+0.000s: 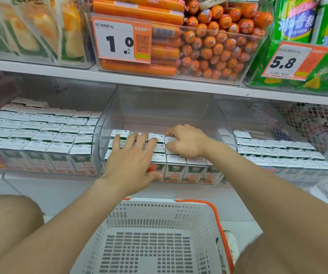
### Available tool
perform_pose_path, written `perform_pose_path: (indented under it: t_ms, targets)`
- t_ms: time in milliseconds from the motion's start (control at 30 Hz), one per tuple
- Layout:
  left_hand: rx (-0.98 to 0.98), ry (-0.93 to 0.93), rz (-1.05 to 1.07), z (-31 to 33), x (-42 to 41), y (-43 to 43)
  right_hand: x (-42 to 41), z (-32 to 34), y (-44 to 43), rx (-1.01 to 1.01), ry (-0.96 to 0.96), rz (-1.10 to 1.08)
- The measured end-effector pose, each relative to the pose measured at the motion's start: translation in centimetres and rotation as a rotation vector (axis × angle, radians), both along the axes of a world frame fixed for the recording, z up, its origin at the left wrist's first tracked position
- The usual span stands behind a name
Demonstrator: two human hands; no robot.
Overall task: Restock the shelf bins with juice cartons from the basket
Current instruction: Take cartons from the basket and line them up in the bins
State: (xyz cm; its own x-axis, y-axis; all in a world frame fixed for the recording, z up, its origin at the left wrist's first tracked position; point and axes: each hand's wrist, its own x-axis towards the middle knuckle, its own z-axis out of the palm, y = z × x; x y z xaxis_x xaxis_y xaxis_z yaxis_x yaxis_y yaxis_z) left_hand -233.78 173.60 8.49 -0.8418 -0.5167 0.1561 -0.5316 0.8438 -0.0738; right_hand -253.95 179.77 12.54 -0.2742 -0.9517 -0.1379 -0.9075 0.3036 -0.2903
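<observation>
Shelf bin [223,123] holds juice cartons [176,165]; left hand [133,156] spread atop, right hand [188,140] pinching one.

juice cartons [176,169] have white tops with green and orange fronts, basket [153,234] is white with an orange handle [217,218], sausages [214,42] upper middle look orange, maybe reddish.

Shelf [40,176], perhaps three clear bins [159,107]

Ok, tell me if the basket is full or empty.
Empty: the basket shows only its bare slotted floor and walls; nothing lies in the part in view.
</observation>
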Motion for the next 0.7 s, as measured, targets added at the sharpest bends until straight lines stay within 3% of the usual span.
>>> perform_pose_path:
  t_ms: [200, 267, 367, 467, 567, 700]
  targets:
    - [-0.01, 0.03, 0.001, 0.3, 0.4, 0.4, -0.2, -1.4, 0.4, 0.065, -0.022, 0.01]
    - [-0.01, 0.022, 0.026, 0.7, 0.8, 0.5, 0.4, -1.2, 0.4, 0.067, 0.083, 0.03]
    - [-0.027, 0.0, 0.063, 1.1, 2.2, 0.3, 2.2, -1.1, -0.1, -0.18, 0.16, 0.076]
    - [-0.061, 0.015, 0.041, 0.7, 3.6, 0.0, 4.0, -1.3, -1.8, -0.324, -0.03, 0.104]
    - [-0.117, 0.038, 0.029, 0.0, 3.8, 0.2, 4.4, -1.3, -3.8, -0.22, -0.099, 0.084]
    - [-0.134, 0.04, 0.058, -0.5, 3.2, -0.1, 4.7, -1.3, -5.9, -0.083, -0.017, 0.033]
